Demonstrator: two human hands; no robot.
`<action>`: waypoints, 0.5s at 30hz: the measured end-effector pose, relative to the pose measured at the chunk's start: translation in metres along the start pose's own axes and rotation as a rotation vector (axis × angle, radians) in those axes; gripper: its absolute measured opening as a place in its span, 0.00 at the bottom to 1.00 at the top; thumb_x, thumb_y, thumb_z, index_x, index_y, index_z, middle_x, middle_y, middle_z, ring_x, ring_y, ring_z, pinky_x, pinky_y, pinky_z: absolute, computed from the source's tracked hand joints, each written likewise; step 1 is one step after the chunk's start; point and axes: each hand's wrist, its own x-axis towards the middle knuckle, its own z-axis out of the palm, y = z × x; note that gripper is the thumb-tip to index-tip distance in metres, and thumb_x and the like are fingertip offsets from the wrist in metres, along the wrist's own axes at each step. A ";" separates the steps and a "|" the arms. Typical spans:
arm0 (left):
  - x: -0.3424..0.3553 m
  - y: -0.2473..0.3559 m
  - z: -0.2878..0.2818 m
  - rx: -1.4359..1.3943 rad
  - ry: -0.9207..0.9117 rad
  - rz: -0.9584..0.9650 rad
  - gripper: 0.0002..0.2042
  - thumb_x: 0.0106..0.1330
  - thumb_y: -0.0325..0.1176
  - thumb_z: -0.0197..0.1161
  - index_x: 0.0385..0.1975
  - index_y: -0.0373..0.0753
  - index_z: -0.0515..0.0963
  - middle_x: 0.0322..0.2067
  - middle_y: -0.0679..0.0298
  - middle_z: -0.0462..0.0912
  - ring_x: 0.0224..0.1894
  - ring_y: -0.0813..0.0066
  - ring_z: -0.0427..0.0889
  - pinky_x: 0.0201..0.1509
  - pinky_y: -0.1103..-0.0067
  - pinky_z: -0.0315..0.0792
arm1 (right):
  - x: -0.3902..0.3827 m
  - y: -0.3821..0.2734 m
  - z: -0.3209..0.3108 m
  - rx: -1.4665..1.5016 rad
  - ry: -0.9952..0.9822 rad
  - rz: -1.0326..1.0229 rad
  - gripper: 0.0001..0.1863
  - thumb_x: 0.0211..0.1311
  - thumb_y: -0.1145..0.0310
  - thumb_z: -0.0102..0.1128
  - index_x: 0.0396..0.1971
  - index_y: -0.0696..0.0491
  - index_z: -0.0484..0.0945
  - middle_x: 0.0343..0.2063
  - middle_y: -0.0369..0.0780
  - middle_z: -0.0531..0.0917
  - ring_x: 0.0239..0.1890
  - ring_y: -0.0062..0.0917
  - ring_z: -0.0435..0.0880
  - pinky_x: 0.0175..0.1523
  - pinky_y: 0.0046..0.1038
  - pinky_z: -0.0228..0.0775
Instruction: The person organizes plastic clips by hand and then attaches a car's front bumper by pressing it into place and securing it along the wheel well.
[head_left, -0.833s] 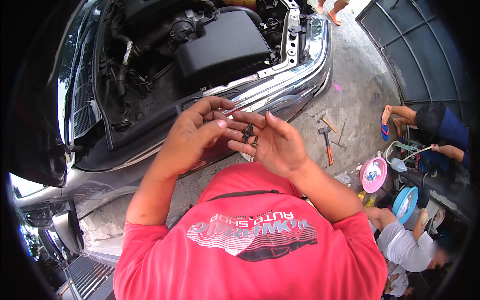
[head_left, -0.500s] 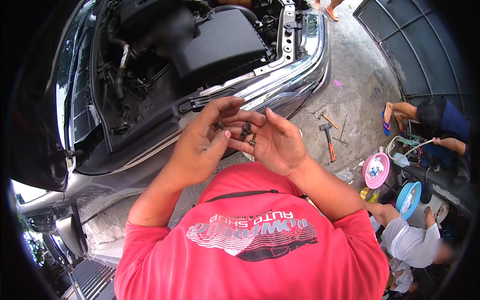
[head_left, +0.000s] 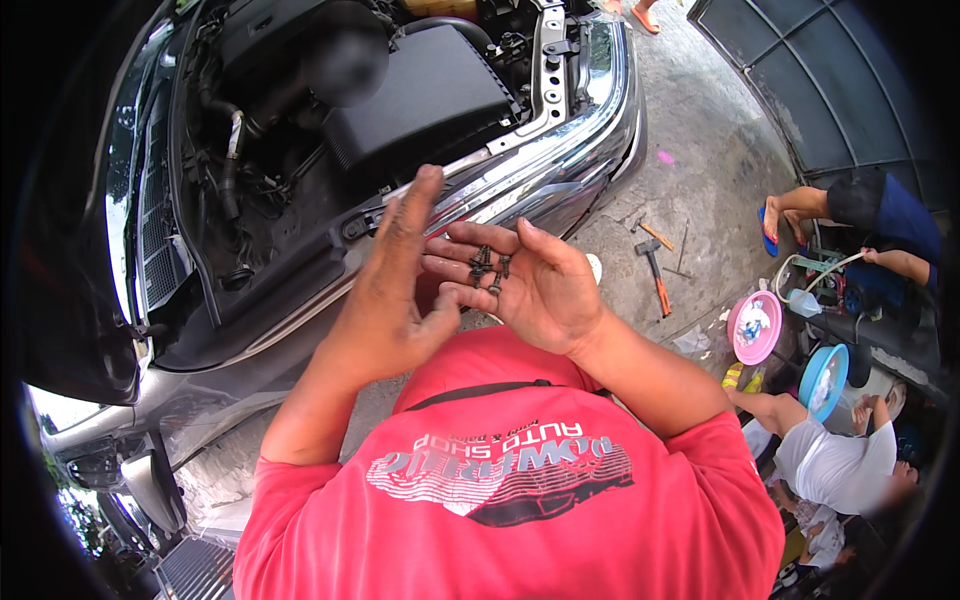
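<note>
Several small dark screws [head_left: 482, 265] lie in a loose cluster on the palm and fingers of my right hand [head_left: 545, 300]. That hand is turned palm up, slightly cupped, with its thumb raised. Beside it, my left hand [head_left: 385, 285] is held upright with its fingers stretched out and its thumb close to the edge of my right hand. I see nothing in the left hand, though its palm is partly turned away. Both hands hover in front of my red shirt, near the front edge of a car [head_left: 505, 195] with its engine bay uncovered.
On the concrete to the right lie a hammer [head_left: 654, 280] with an orange and black handle and another tool with a wooden handle [head_left: 655, 234]. Farther right are a pink basin [head_left: 738, 345], a blue basin [head_left: 838, 375] and people sitting low. A dark metal gate [head_left: 800, 80] stands beyond.
My left fingers, curled around a small screw, have straightened and pulled back from the right palm. More screws now show on the right palm. The view has shifted slightly.
</note>
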 end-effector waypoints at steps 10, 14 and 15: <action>0.001 -0.004 -0.006 0.135 0.005 -0.041 0.25 0.54 0.28 0.75 0.56 0.42 0.85 0.72 0.42 0.69 0.74 0.41 0.70 0.74 0.59 0.68 | -0.003 -0.005 0.007 0.099 -0.078 0.016 0.40 0.82 0.42 0.40 0.73 0.65 0.64 0.69 0.53 0.74 0.75 0.43 0.70 0.79 0.46 0.59; -0.001 -0.005 0.000 0.036 0.012 -0.090 0.21 0.54 0.29 0.76 0.51 0.42 0.86 0.70 0.43 0.72 0.72 0.41 0.72 0.73 0.59 0.69 | -0.004 -0.005 0.002 0.083 -0.078 0.007 0.41 0.82 0.40 0.39 0.74 0.64 0.65 0.69 0.52 0.75 0.74 0.41 0.72 0.78 0.45 0.61; 0.000 -0.005 -0.001 0.028 0.015 -0.091 0.21 0.54 0.29 0.76 0.50 0.42 0.86 0.69 0.43 0.72 0.72 0.41 0.72 0.72 0.59 0.70 | -0.004 -0.006 0.002 0.079 -0.069 0.008 0.41 0.82 0.40 0.40 0.74 0.64 0.65 0.69 0.52 0.75 0.74 0.41 0.72 0.78 0.44 0.61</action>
